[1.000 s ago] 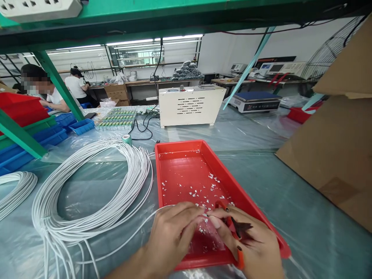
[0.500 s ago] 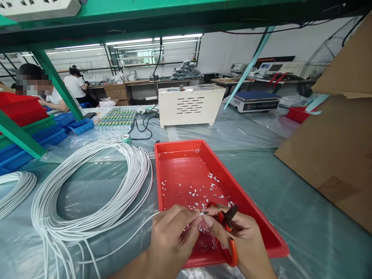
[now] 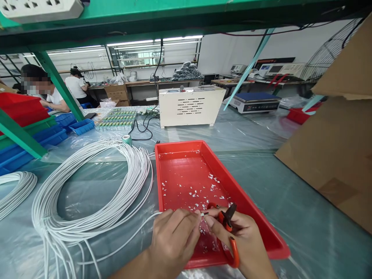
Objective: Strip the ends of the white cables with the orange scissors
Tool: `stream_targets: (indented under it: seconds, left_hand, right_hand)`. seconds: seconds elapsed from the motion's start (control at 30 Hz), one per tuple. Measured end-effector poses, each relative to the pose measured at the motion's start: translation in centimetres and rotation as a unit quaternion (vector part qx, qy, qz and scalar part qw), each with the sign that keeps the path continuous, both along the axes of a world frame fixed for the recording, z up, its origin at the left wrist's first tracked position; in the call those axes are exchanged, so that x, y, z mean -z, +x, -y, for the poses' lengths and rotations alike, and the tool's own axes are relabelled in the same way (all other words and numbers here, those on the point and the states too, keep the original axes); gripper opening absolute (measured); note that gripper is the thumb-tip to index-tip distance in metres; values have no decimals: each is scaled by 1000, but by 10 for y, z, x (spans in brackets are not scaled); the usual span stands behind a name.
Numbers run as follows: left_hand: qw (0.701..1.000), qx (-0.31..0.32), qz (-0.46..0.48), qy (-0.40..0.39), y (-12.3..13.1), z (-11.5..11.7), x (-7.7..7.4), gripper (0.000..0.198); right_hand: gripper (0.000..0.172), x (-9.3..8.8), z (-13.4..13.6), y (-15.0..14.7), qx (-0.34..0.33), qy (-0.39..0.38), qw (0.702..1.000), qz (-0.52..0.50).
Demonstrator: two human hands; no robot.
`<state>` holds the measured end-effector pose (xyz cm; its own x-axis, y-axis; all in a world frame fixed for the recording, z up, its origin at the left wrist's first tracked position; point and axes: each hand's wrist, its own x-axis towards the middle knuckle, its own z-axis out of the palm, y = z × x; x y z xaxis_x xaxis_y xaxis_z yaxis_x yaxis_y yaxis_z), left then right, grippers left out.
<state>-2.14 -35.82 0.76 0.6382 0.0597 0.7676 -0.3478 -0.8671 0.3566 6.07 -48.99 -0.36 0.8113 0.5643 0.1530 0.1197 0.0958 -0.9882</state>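
Observation:
My left hand (image 3: 176,236) is closed on a thin white cable (image 3: 132,237) near its end, with the short cable tip (image 3: 204,214) poking out past the fingertips. My right hand (image 3: 242,236) is closed around orange-handled wire cutters (image 3: 234,252), whose dark jaws point up and away from the cable. The right thumb and forefinger meet at the cable tip, close to the left fingertips. Both hands are over the near end of a red tray (image 3: 209,153) scattered with small white and silvery scraps (image 3: 195,192). The cable's other end runs toward a large white cable coil (image 3: 49,197).
A second cable coil (image 3: 17,190) lies at the far left, near stacked bins (image 3: 29,128). Beyond the tray stand a cream metal box (image 3: 192,106) and a scale (image 3: 252,102). Cardboard (image 3: 334,162) rises on the right. A green shelf (image 3: 186,19) crosses overhead. Two people sit beyond, at left.
The left hand has rolled slightly, its fingers closing tighter round the cable near the tip. The right hand and the cutters have hardly moved.

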Motion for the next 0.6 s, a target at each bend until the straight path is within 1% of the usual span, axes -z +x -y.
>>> stream_targets:
  seconds: [0.1,0.17,0.23,0.3,0.4,0.5,0.6]
  left_hand:
    - [1000,3,13,22,1,0,0,16]
    - [999,8,20,33,1,0,0,17]
    - [999,14,16,25,2,1,1,17]
    - [1000,22,-2,-9,2,1,2,17]
    - [994,44,-42,-86,2,2,2,15]
    - [980,62,-90,-164,2,3,-2,13]
    - [963,62,-137,-224,1,4,-8,12]
  right_hand:
    - [5,0,-1,0,6,-1,1000,5]
    - [7,0,-2,0,7,1,1000,9]
    - [8,-1,-3,0,7,2,1000,11]
    - [10,-1,-4,-1,11,5,1000,11]
    - [11,-2,-3,-2,14,-1,1000,3]
    - [11,-2,-2,-2,13,-6,1000,-14]
    - [13,-3,-2,-2,18,-7,999,-30]
